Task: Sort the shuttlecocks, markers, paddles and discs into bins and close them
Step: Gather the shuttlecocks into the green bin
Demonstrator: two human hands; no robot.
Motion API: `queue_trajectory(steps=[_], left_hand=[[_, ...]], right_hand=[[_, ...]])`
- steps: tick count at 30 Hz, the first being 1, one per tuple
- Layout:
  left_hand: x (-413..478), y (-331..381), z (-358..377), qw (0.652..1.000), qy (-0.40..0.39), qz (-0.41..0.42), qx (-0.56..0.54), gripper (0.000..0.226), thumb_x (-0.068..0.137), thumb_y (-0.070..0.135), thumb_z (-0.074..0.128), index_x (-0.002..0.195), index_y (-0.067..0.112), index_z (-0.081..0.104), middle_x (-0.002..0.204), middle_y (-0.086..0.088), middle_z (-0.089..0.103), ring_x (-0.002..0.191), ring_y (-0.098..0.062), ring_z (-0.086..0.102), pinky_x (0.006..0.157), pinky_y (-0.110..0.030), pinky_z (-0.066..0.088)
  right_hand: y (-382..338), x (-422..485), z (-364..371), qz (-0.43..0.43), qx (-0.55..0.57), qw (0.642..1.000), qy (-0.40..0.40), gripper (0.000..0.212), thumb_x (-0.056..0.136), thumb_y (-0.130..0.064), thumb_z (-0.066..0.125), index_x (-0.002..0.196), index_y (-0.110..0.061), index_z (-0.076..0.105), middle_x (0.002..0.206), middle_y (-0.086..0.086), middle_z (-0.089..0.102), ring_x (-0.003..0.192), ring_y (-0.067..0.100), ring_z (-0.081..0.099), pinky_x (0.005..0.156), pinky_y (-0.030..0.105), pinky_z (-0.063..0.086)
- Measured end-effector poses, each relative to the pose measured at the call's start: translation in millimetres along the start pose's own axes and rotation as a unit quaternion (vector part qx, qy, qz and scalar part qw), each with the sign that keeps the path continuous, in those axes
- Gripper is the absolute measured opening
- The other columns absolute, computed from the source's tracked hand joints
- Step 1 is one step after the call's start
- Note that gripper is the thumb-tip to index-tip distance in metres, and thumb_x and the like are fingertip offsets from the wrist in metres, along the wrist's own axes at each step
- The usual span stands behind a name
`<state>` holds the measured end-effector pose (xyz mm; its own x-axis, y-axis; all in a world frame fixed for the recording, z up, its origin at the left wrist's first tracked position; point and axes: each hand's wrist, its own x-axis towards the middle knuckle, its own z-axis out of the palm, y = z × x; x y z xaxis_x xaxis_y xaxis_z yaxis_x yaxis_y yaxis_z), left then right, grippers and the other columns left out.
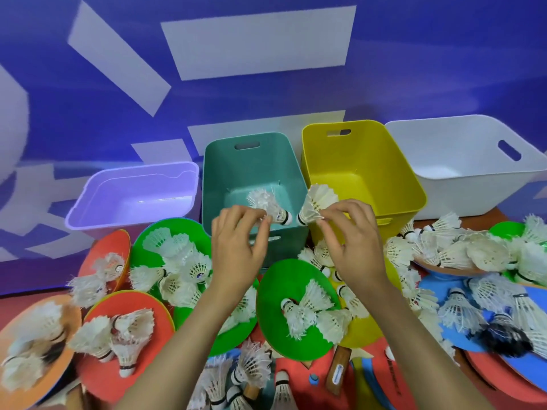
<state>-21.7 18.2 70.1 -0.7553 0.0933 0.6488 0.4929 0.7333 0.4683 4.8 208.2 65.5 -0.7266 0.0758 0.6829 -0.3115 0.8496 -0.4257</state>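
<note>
left of the left fingers [260,229] stands the purple bin [133,196]. the left hand [236,250] pinches a shuttlecock [268,204] near its cork, which points right. it is held over the open teal bin [254,161] just beyond those fingers, likely so it drops straight in. the right hand [352,241] pinches a second shuttlecock [318,201] by its skirt, cork pointing left, above the rims where teal meets the yellow bin [364,173]. further right stands the white bin [467,161]. nearer than the fingers, on the desk [29,298], a green disc [272,291] and its neighbours carry heaps of unsorted shuttlecocks. no bin is closed.
</note>
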Motion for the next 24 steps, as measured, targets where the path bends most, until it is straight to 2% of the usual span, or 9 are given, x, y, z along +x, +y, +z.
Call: queue_trajectory(steps=[3,5,8,10,13,17,20,22,24], left_hand=[[22,-23,-1,1.000,0.003,0.002,0.023,0.018,0.090,0.028,0.056,0.089,0.013,0.068,0.086,-0.002,0.059,0.081,-0.023,0.055,0.072,-0.036,0.042],[38,-42,1,0.998,-0.026,-0.008,0.059,0.022,0.089,0.031,0.055,0.089,0.014,0.069,0.085,-0.002,0.061,0.079,-0.024,0.058,0.071,-0.036,0.045],[59,-71,14,0.986,-0.101,-0.021,0.134,0.017,0.086,0.027,0.059,0.084,0.015,0.071,0.081,-0.005,0.063,0.074,-0.030,0.061,0.068,-0.037,0.046],[73,-85,27,0.969,-0.171,-0.022,0.174,0.016,0.088,0.025,0.059,0.085,0.014,0.071,0.083,-0.006,0.063,0.078,-0.032,0.061,0.070,-0.037,0.044],[89,-100,49,0.929,-0.276,-0.026,0.244,0.022,0.092,0.027,0.049,0.095,0.017,0.068,0.095,-0.005,0.061,0.094,-0.028,0.059,0.077,-0.032,0.038],[100,-111,72,0.877,-0.372,-0.044,0.300,0.021,0.088,0.015,0.049,0.099,0.011,0.066,0.106,-0.009,0.062,0.097,-0.032,0.061,0.079,-0.032,0.044],[102,-119,82,0.842,-0.433,-0.085,0.311,0.027,0.088,0.005,0.047,0.111,0.006,0.061,0.118,-0.013,0.060,0.108,-0.033,0.060,0.085,-0.036,0.048],[104,-123,85,0.834,-0.448,-0.108,0.302,0.032,0.089,0.003,0.045,0.119,0.005,0.056,0.123,-0.013,0.055,0.113,-0.033,0.057,0.088,-0.038,0.047],[104,-125,84,0.843,-0.441,-0.124,0.283,0.033,0.089,0.005,0.047,0.121,0.006,0.054,0.124,-0.013,0.053,0.113,-0.033,0.056,0.087,-0.039,0.047]], right_hand=[[-6,26,15,-0.017,-0.002,1.000,0.002,0.018,0.090,-0.022,0.056,0.096,-0.011,0.070,0.097,0.004,0.063,0.102,0.021,0.048,0.086,0.032,0.043],[-8,44,27,-0.023,-0.010,1.000,-0.011,0.022,0.091,-0.023,0.053,0.096,-0.011,0.070,0.096,0.004,0.063,0.100,0.021,0.048,0.084,0.033,0.043],[-6,67,52,-0.019,-0.029,0.998,-0.058,0.017,0.086,-0.019,0.060,0.095,-0.011,0.072,0.093,0.006,0.064,0.096,0.025,0.052,0.081,0.036,0.046],[-2,80,71,-0.008,-0.041,0.991,-0.129,0.014,0.086,-0.016,0.063,0.095,-0.010,0.072,0.092,0.007,0.064,0.095,0.027,0.053,0.081,0.037,0.048],[7,95,99,0.009,-0.077,0.962,-0.262,0.022,0.093,-0.021,0.054,0.106,-0.013,0.069,0.102,0.006,0.061,0.104,0.026,0.047,0.088,0.035,0.040],[14,109,131,0.011,-0.128,0.923,-0.364,0.028,0.096,-0.025,0.046,0.112,-0.015,0.067,0.111,0.007,0.058,0.110,0.025,0.045,0.090,0.033,0.039],[16,115,149,0.011,-0.153,0.892,-0.426,0.027,0.096,-0.023,0.046,0.112,-0.014,0.066,0.113,0.010,0.057,0.110,0.028,0.050,0.086,0.035,0.043],[18,116,157,0.006,-0.172,0.877,-0.448,0.026,0.095,-0.020,0.047,0.111,-0.013,0.065,0.113,0.010,0.057,0.108,0.028,0.052,0.083,0.035,0.044],[20,115,163,0.002,-0.187,0.870,-0.457,0.025,0.094,-0.016,0.047,0.112,-0.013,0.065,0.113,0.010,0.057,0.106,0.028,0.053,0.080,0.033,0.044]])
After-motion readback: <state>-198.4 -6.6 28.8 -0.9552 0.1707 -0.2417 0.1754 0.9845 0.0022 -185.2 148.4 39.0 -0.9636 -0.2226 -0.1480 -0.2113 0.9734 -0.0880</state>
